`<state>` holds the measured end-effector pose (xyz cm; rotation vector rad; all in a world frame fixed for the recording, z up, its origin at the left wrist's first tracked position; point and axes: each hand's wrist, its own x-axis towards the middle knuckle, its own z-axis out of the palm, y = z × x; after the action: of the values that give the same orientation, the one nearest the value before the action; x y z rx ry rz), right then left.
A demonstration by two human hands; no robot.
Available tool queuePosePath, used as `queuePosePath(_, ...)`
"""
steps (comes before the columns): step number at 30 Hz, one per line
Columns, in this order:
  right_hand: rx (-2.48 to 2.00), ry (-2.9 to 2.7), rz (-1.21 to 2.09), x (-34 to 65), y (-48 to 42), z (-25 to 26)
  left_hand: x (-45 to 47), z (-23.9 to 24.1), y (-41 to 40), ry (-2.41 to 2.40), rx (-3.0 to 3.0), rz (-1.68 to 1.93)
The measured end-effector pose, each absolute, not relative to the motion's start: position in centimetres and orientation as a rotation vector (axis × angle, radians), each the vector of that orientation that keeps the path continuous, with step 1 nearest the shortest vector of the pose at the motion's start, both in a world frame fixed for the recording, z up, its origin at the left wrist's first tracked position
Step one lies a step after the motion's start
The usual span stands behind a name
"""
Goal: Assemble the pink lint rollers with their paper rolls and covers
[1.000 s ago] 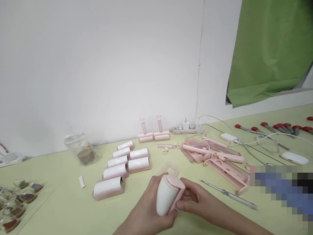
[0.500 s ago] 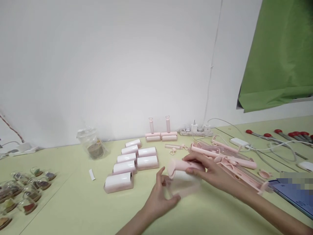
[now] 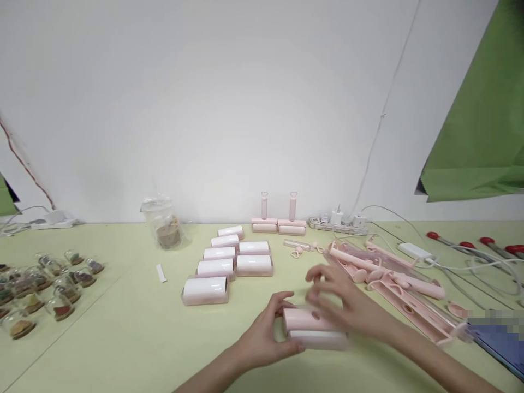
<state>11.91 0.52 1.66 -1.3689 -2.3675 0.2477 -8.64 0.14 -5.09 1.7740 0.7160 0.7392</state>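
Note:
A lint roller head (image 3: 313, 327), with a pink cover over a white paper roll, lies on the table in front of me. Around its left end my left hand (image 3: 264, 333) is closed, thumb at the front and fingers behind. Just above the cover is my right hand (image 3: 339, 300), slightly blurred, fingers parted and holding nothing that I can see. A round hole shows in the top of the cover. To the left, several white paper rolls (image 3: 205, 289) rest in clear pink-tinted covers.
Two assembled lint rollers (image 3: 292, 226) stand against the wall. Right of my hands lies a pile of pink plastic parts (image 3: 403, 297), with a phone (image 3: 499, 341) beyond. A power strip (image 3: 339, 225), a plastic bag (image 3: 164, 224) and small glass domes (image 3: 61, 305) are also on the table.
The roller head has come down onto the table, its pink cover now seated over the white roll. My right hand has let go and lifted off. The view has shifted slightly left.

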Motion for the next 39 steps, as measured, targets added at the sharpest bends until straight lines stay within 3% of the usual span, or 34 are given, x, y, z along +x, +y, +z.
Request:
queuePosePath(4,-1.619,-2.259,0.052,12.4,9.1,1.9,-8.9,-5.1,0.2,0.674,1.94,0.766)
queuePosePath(12,-1.818,-2.157,0.133,11.2,16.9,1.0,-9.0,-5.5,0.3,0.685,1.942,0.759)
queuePosePath(19,-1.516,-2.011,0.263,12.1,10.8,5.2,-8.8,-5.5,0.3,0.784,1.812,0.699)
queuePosePath(25,-1.196,-1.972,0.543,11.9,0.8,3.5,-8.7,-5.3,0.3,0.805,1.874,0.687)
queuePosePath(39,-1.357,-2.236,0.456,11.4,-2.5,5.9,-8.8,-5.1,0.2,0.792,1.892,0.692)
